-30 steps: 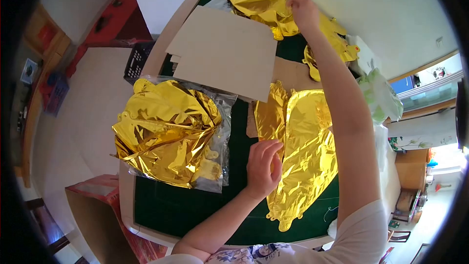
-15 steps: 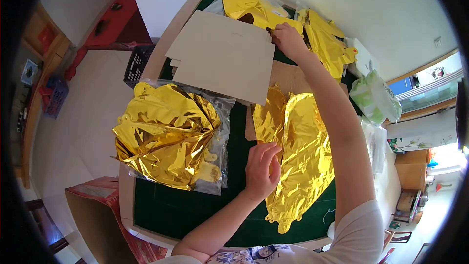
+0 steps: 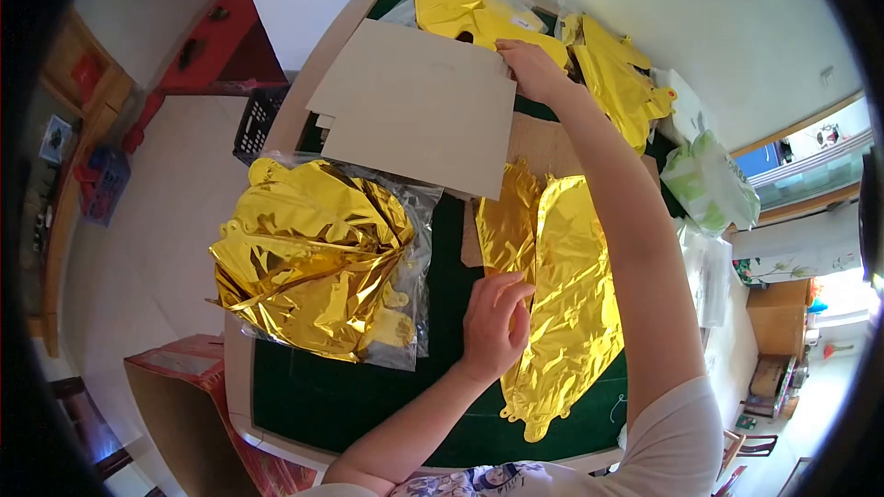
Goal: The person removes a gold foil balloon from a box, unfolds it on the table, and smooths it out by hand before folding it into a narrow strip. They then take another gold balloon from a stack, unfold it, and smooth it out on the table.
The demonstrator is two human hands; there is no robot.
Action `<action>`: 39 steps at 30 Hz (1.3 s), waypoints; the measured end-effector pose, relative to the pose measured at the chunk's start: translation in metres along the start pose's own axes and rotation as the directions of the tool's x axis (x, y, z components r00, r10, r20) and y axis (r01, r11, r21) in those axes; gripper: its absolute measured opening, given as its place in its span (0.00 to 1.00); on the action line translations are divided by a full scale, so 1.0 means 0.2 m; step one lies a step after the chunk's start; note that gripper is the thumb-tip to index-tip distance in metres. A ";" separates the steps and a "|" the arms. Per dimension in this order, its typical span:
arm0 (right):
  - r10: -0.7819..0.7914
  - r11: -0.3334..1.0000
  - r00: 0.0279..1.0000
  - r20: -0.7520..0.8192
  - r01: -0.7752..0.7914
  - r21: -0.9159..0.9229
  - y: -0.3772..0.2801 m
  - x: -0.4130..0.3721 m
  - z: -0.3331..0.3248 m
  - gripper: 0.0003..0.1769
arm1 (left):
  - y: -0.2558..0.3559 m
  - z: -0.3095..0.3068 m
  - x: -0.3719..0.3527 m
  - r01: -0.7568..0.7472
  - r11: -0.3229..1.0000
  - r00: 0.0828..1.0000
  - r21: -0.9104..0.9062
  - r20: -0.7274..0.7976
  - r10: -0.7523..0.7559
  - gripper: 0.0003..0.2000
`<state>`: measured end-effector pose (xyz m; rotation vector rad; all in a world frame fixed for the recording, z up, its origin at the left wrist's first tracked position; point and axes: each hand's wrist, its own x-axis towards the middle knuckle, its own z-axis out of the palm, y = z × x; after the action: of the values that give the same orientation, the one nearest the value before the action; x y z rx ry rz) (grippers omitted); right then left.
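Observation:
A stack of grey cardboard sheets (image 3: pixel 414 110) lies at the upper middle of the table. My right hand (image 3: pixel 534 69) reaches to its far right corner, fingers closed at the edge; the thumb is hidden. Below the stack a flat gold foil balloon (image 3: pixel 575 285) lies lengthwise, with small tabs at its near tip. My left hand (image 3: pixel 497 327) rests at the balloon's left edge, its fingers loosely bent and apart from the thumb, with nothing visible between them. To the left, a crumpled gold foil balloon (image 3: pixel 313 253) lies on a clear plastic bag (image 3: pixel 405 336).
More folded gold foil (image 3: pixel 608 78) lies along the table's far edge by the wall. A brown board (image 3: pixel 543 143) lies under the flat balloon's far end. A green-and-white plastic bag (image 3: pixel 707 184) sits on the right. An open cardboard box (image 3: pixel 189 414) stands at lower left.
My right hand has shifted slightly left and away from me, onto the corner of the cardboard stack. My left hand stays almost still beside the flat balloon.

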<state>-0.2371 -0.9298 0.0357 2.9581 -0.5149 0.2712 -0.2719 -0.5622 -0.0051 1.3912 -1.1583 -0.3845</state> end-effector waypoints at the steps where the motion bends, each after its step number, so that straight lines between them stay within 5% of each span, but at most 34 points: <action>1: 0.072 0.995 0.997 0.023 -0.073 0.068 0.01 0.00 0.01 0.16 | 0.00 0.00 0.00 0.001 1.000 1.000 0.001 0.008 -0.001 0.12; 6: 0.370 0.888 0.928 0.045 -0.367 0.275 0.02 0.01 0.00 0.20 | -0.01 0.00 0.00 0.001 1.000 1.000 -0.001 0.021 -0.001 0.13; 12: 0.010 0.963 0.986 -0.168 0.035 0.267 0.05 0.01 0.13 0.15 | -0.01 0.00 0.00 0.012 1.000 0.999 0.015 0.042 -0.013 0.13; 15: 0.038 0.950 0.988 -0.150 0.011 0.313 0.06 0.01 0.12 0.12 | 0.00 0.00 0.00 0.000 1.000 0.999 0.025 0.037 -0.001 0.12; 18: 0.405 0.828 0.910 -0.091 -0.322 0.460 0.04 0.03 0.08 0.13 | 0.00 0.00 0.00 0.006 1.000 0.999 0.020 0.041 -0.007 0.13; 21: 0.606 0.712 0.790 -0.088 -0.490 0.503 0.06 0.05 0.02 0.20 | 0.01 0.00 0.00 0.006 1.000 1.000 0.007 0.016 -0.007 0.10; 25: 0.669 0.563 0.734 0.116 -0.603 0.566 0.09 0.04 -0.09 0.22 | 0.00 0.01 0.00 0.001 1.000 1.000 0.000 0.006 -0.001 0.10; 28: 0.633 0.515 0.775 -0.001 -0.420 0.747 0.09 0.01 -0.08 0.20 | 0.00 0.00 0.00 -0.006 1.000 1.000 0.004 0.008 0.006 0.10; 31: 0.584 0.616 0.811 -0.031 -0.418 0.667 0.11 0.00 -0.11 0.18 | 0.00 0.01 0.00 -0.007 1.000 1.000 0.000 0.003 0.007 0.10; 34: 0.615 0.619 0.787 0.056 -0.525 0.584 0.11 0.00 -0.17 0.15 | 0.00 0.01 0.00 0.000 1.000 1.000 -0.003 0.001 0.000 0.11; 39: 0.620 0.639 0.784 -0.025 -0.486 0.596 0.13 0.01 -0.15 0.13 | -0.01 0.01 -0.01 -0.003 1.000 1.000 -0.002 -0.012 0.003 0.11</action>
<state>-0.2486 -0.9495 0.0676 3.1143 -1.5703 0.9777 -0.2739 -0.5628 -0.0075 1.3884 -1.1495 -0.3749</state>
